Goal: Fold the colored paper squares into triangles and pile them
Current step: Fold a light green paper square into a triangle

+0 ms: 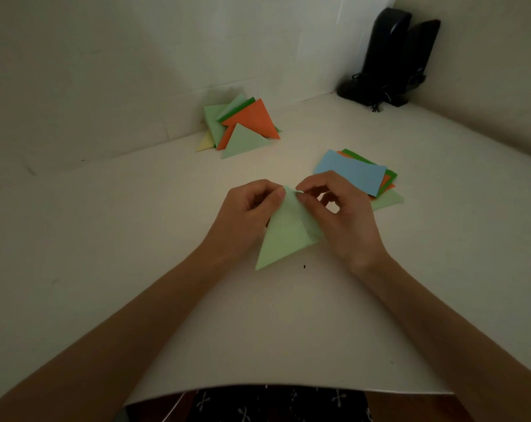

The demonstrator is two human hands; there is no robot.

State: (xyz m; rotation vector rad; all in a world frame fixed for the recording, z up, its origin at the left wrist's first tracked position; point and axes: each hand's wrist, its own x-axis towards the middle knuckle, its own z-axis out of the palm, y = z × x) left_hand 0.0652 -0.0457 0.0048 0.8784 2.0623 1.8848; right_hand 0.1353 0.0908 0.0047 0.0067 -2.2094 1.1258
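A pale green paper sheet [284, 236] sits near the middle of the white counter [105, 239], partly folded so it reads as a triangle, one point aimed toward the near left and its far tip raised between two hands. The left hand [249, 208] pinches that far tip from the left, fingers curled in. The right hand [337, 208] pinches the same tip from the right with thumb and forefinger, its other fingers curled loosely above the sheet's right edge. Both forearms reach in from the near corners.

Just beyond the right hand, to the far right, lies a loose stack of flat paper squares [354, 175]: a light blue sheet on top, with orange, dark green and pale green edges showing beneath.

Farther back and to the left, against the white wall [105, 71], is a pile of folded triangles [241, 127]: pale green in front, orange behind it, with dark green, light blue and pale yellow pieces fanned around.

In the far right corner stand two dark speakers [392, 56] with tangled cords.

A small dark speck [305, 266] marks the counter just near the sheet.
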